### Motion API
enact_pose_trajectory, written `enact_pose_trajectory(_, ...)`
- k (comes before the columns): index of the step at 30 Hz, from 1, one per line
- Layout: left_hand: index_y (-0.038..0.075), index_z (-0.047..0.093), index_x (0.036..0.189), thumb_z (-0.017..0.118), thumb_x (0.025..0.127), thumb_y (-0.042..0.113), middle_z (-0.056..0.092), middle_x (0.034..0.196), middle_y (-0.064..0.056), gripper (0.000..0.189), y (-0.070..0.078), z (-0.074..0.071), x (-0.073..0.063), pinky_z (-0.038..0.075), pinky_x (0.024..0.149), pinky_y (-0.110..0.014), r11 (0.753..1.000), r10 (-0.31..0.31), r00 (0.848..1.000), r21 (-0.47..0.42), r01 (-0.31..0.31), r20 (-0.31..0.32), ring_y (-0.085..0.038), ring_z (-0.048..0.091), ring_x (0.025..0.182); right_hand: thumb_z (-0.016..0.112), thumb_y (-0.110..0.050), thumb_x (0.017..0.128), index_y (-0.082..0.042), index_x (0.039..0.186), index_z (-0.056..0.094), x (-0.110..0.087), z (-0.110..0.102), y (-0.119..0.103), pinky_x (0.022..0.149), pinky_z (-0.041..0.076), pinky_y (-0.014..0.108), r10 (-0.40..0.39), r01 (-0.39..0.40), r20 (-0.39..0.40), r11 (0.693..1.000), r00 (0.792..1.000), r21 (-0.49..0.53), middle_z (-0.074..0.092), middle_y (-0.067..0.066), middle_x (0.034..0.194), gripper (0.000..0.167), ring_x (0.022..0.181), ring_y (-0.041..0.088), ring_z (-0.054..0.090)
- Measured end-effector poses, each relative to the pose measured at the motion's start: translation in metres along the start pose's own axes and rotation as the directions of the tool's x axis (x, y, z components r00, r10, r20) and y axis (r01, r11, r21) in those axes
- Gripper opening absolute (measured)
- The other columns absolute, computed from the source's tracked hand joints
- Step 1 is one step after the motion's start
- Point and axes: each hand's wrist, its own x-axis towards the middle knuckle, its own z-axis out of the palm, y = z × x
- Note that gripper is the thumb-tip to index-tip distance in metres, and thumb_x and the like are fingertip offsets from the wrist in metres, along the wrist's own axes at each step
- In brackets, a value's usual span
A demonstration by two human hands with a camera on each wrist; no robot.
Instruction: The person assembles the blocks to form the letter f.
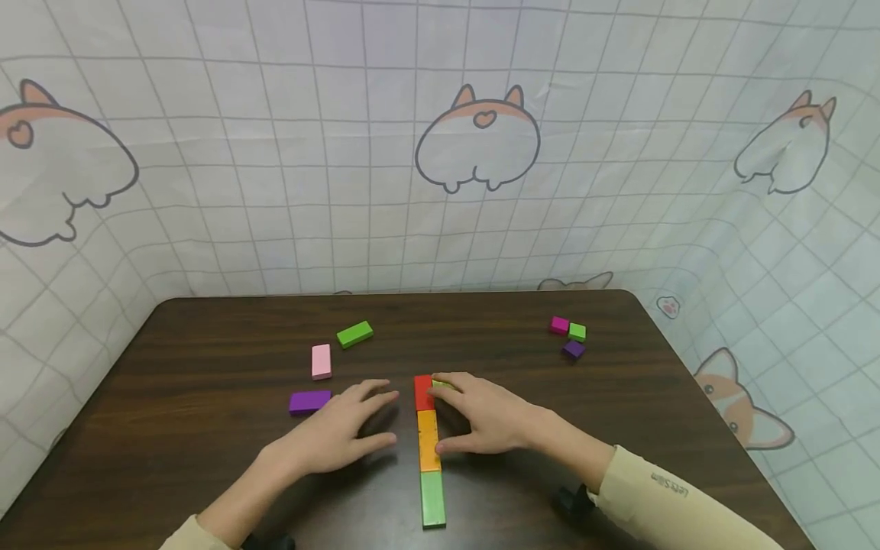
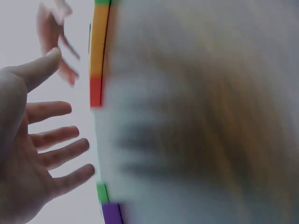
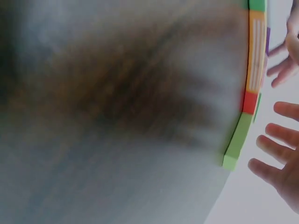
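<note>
A row of blocks runs down the middle of the table: a red block (image 1: 422,393) at the far end, an orange block (image 1: 427,439) between, and a green block (image 1: 432,500) nearest. A light green block (image 3: 237,137) meets the red one at an angle; in the head view the right hand mostly hides it. My left hand (image 1: 335,434) hovers left of the row, fingers spread, holding nothing. Over the row's right side is my right hand (image 1: 490,418), its fingers spread and loosely bent. The right wrist view shows these fingers apart from the blocks.
On the left lie a purple block (image 1: 309,402), a pink block (image 1: 321,362) and a bright green block (image 1: 354,334). A magenta cube (image 1: 560,325), a small green cube (image 1: 577,332) and a dark purple cube (image 1: 574,350) cluster at the back right of the brown table (image 1: 206,359).
</note>
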Motion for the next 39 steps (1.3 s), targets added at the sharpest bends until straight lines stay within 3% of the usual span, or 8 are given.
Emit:
enact_pose_trajectory(5, 0.002, 0.062, 0.139, 0.076, 0.095, 0.033, 0.054, 0.14, -0.016, 0.056, -0.023, -0.021, -0.014, 0.044, 0.1, -0.061, 0.998, -0.012, 0.986, 0.056, 0.022, -0.166, -0.035, 0.055, 0.125, 0.057, -0.079, 0.087, -0.018, 0.159, 0.039, -0.004, 0.004, -0.007, 0.115, 0.035, 0.051, -0.022, 0.023, 0.028, 0.999, 0.999, -0.038, 0.029, 0.011, 0.164, 0.096, 0.146, 0.03, 0.036)
enact_pose_trajectory(10, 0.002, 0.069, 0.129, 0.084, 0.088, 0.022, 0.06, 0.122, -0.012, 0.048, -0.043, -0.038, -0.026, 0.046, 0.092, -0.063, 0.994, -0.064, 0.969, 0.076, 0.084, -0.237, -0.034, 0.06, 0.112, 0.058, -0.081, 0.085, -0.02, 0.16, 0.037, -0.002, 0.006, -0.011, 0.116, 0.031, 0.051, -0.035, 0.036, 0.026, 0.996, 0.999, -0.076, 0.025, 0.013, 0.165, 0.099, 0.149, 0.031, 0.03)
enact_pose_trajectory(16, 0.003, 0.071, 0.125, 0.087, 0.084, 0.018, 0.062, 0.116, -0.009, 0.046, -0.06, -0.048, -0.038, 0.046, 0.088, -0.064, 0.984, -0.132, 0.97, 0.089, 0.153, -0.204, -0.034, 0.061, 0.107, 0.055, -0.083, 0.085, -0.02, 0.161, 0.035, 0.0, 0.006, -0.013, 0.118, 0.028, 0.053, -0.045, 0.048, 0.038, 0.994, 0.998, -0.096, 0.027, 0.014, 0.164, 0.101, 0.15, 0.032, 0.027)
enact_pose_trajectory(23, 0.004, 0.071, 0.124, 0.087, 0.084, 0.018, 0.063, 0.117, -0.007, 0.045, -0.071, -0.045, -0.044, 0.042, 0.094, -0.069, 0.976, -0.199, 0.967, 0.057, 0.21, -0.157, -0.037, 0.06, 0.113, 0.055, -0.084, 0.084, -0.02, 0.162, 0.034, 0.001, 0.009, -0.014, 0.118, 0.029, 0.052, -0.046, 0.052, 0.059, 0.993, 0.997, -0.108, 0.027, 0.015, 0.163, 0.102, 0.151, 0.034, 0.025)
enact_pose_trajectory(31, 0.003, 0.07, 0.122, 0.085, 0.086, 0.019, 0.065, 0.116, -0.006, 0.042, -0.082, -0.037, -0.043, 0.046, 0.094, -0.06, 0.984, -0.167, 0.978, 0.047, 0.174, -0.123, -0.035, 0.062, 0.112, 0.056, -0.084, 0.083, -0.022, 0.162, 0.034, -0.001, 0.013, -0.012, 0.118, 0.028, 0.053, -0.029, 0.037, 0.096, 0.996, 0.995, -0.082, 0.024, 0.014, 0.165, 0.103, 0.15, 0.033, 0.026)
enact_pose_trajectory(39, -0.002, 0.071, 0.12, 0.083, 0.087, 0.013, 0.067, 0.112, -0.007, 0.038, -0.085, -0.042, -0.041, 0.05, 0.093, -0.053, 0.988, -0.149, 0.983, 0.027, 0.153, -0.111, -0.031, 0.065, 0.106, 0.058, -0.082, 0.084, -0.019, 0.162, 0.034, 0.001, 0.01, -0.011, 0.121, 0.021, 0.052, -0.059, 0.067, 0.109, 0.995, 0.992, -0.069, 0.021, 0.011, 0.168, 0.103, 0.154, 0.03, 0.019)
